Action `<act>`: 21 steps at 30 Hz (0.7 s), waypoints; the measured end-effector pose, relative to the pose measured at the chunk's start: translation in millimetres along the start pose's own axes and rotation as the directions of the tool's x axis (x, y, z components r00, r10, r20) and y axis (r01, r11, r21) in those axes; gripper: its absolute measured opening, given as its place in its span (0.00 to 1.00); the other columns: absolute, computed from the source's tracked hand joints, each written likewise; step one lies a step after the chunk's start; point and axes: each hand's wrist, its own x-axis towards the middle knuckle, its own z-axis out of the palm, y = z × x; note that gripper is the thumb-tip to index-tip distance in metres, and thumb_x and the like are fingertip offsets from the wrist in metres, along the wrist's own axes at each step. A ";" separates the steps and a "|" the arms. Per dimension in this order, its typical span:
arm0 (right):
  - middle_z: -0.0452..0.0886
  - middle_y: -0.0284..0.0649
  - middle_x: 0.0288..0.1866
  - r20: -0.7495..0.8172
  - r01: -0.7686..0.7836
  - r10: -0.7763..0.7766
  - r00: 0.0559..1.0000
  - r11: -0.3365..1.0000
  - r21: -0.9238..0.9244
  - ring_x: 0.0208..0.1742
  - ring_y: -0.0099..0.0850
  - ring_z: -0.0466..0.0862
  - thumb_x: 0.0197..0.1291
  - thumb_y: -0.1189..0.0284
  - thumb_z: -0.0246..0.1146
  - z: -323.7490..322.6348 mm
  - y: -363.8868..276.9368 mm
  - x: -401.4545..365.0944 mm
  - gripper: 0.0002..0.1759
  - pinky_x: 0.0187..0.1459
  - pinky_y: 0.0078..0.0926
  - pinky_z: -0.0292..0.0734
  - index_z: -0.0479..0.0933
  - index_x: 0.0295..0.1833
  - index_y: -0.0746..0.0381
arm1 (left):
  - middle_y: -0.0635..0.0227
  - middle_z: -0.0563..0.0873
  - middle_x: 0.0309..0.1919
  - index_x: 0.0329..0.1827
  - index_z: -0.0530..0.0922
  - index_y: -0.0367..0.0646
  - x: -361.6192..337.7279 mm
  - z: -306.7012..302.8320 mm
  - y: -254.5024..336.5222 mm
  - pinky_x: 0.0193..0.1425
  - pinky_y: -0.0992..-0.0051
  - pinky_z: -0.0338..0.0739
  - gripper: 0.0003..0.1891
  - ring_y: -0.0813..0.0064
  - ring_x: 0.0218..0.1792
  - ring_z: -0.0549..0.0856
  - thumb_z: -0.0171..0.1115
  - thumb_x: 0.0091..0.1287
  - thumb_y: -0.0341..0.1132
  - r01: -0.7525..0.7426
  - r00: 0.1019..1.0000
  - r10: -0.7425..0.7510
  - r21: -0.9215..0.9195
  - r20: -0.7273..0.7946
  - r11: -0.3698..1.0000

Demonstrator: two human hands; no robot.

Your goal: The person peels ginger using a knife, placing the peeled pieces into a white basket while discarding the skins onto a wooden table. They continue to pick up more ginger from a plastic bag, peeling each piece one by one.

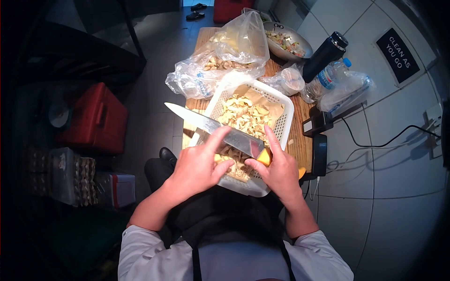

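Observation:
A large kitchen knife (213, 127) lies slantwise above a white perforated basket (287, 112), its tip toward the upper left. My right hand (281, 175) is closed on its yellow handle, with thumb and index finger along the blade's base. My left hand (199, 166) is at the near side of the blade; its index finger is at the blade and the thumb is spread away from it. The other left fingers are partly hidden. Pale chopped pieces (246, 112), like sliced mushroom or ginger, fill the basket over brown paper.
Clear plastic bags (229, 51) with pale pieces lie behind the basket on the wooden table (307, 150). A metal bowl (300, 40) of chopped food, a dark flask (326, 56) and a water bottle (328, 79) stand along the tiled wall. Red crate (101, 119) and egg trays (85, 180) are left.

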 end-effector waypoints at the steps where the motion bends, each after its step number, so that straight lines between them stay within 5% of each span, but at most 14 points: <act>1: 0.86 0.49 0.32 0.014 -0.027 0.027 1.000 1.000 -0.007 0.34 0.48 0.88 0.50 0.59 0.80 -0.6 1.1 0.6 0.54 0.35 0.42 0.81 0.59 0.81 0.53 | 0.56 0.88 0.28 0.75 0.68 0.50 -2.7 -2.3 -3.4 0.36 0.61 0.83 0.39 0.56 0.28 0.89 0.75 0.60 0.40 0.035 0.999 -0.035 0.021 -0.024 0.999; 6: 0.86 0.49 0.32 0.032 -0.042 0.042 0.999 0.999 -0.006 0.33 0.48 0.88 0.51 0.59 0.79 1.2 2.6 3.6 0.53 0.34 0.42 0.80 0.60 0.81 0.53 | 0.58 0.87 0.24 0.76 0.65 0.48 -3.6 -10.5 -7.0 0.35 0.59 0.82 0.43 0.52 0.28 0.88 0.77 0.59 0.45 0.080 0.996 -0.085 0.190 0.020 0.978; 12: 0.86 0.50 0.31 0.011 0.023 -0.023 1.000 1.000 -0.011 0.33 0.49 0.88 0.50 0.59 0.80 1.4 -1.0 2.7 0.53 0.34 0.43 0.81 0.61 0.80 0.53 | 0.57 0.86 0.23 0.79 0.63 0.49 12.2 -3.1 -7.1 0.38 0.56 0.81 0.46 0.49 0.29 0.88 0.77 0.59 0.47 0.048 0.994 -0.066 0.183 0.093 0.982; 16: 0.86 0.51 0.32 -0.016 -0.039 0.039 0.999 0.999 0.008 0.34 0.50 0.88 0.51 0.58 0.79 -2.4 2.4 2.0 0.53 0.34 0.43 0.81 0.61 0.80 0.52 | 0.52 0.88 0.33 0.81 0.58 0.52 7.3 0.0 -1.0 0.38 0.55 0.82 0.49 0.50 0.30 0.88 0.77 0.58 0.41 -0.050 0.999 0.049 -0.061 -0.012 0.997; 21: 0.87 0.50 0.35 -0.033 -0.129 0.129 0.991 0.992 0.006 0.35 0.50 0.88 0.51 0.59 0.80 -12.7 7.6 4.7 0.52 0.37 0.44 0.82 0.62 0.80 0.53 | 0.54 0.89 0.35 0.80 0.60 0.50 6.9 -4.2 -12.2 0.35 0.60 0.83 0.45 0.57 0.29 0.90 0.76 0.61 0.42 0.032 0.986 -0.028 0.022 -0.165 0.999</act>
